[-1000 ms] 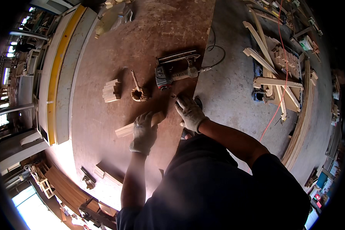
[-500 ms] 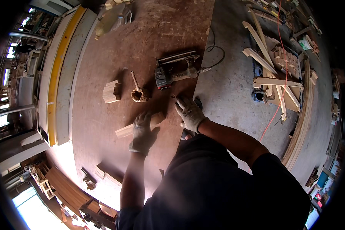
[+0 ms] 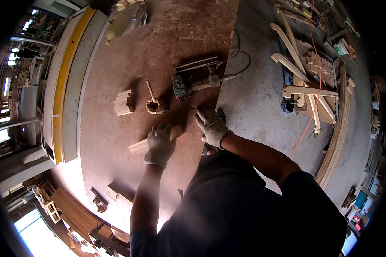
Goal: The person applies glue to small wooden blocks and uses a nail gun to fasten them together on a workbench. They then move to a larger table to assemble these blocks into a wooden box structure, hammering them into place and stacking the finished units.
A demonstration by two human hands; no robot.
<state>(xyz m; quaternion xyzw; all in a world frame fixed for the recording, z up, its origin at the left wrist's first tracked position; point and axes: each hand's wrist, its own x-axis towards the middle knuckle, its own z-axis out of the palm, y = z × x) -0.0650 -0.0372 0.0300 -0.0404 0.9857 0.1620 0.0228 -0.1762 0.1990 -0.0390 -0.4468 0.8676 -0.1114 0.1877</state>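
Note:
My left hand (image 3: 160,146), in a pale work glove, lies over a light wooden block (image 3: 139,147) on the brown tabletop. Its fingers curl over the block and the thumb is drawn in; the palm hides the block's middle. At the table's right edge rests my right hand (image 3: 213,127), gloved too, fingers stretched out over the surface and nothing seen in them. Just beyond it a pneumatic nail gun (image 3: 197,81) lies on its side. Left of the nail gun stands a crusted brown pot (image 3: 157,107) with a stick (image 3: 150,89) leaning out. A small stack of wooden blocks (image 3: 124,103) sits farther left.
The nail gun's dark air hose (image 3: 248,60) runs off the table's right edge. Wood strips (image 3: 311,92) lie piled on the floor at right, crossed by an orange hose (image 3: 306,130). A yellow-striped bench (image 3: 64,85) borders the table's left. A hand plane (image 3: 99,200) lies near left.
My left hand has closed over the wooden block, its thumb drawn in from the side, while the forearm shifted slightly left. My right hand has hardly moved.

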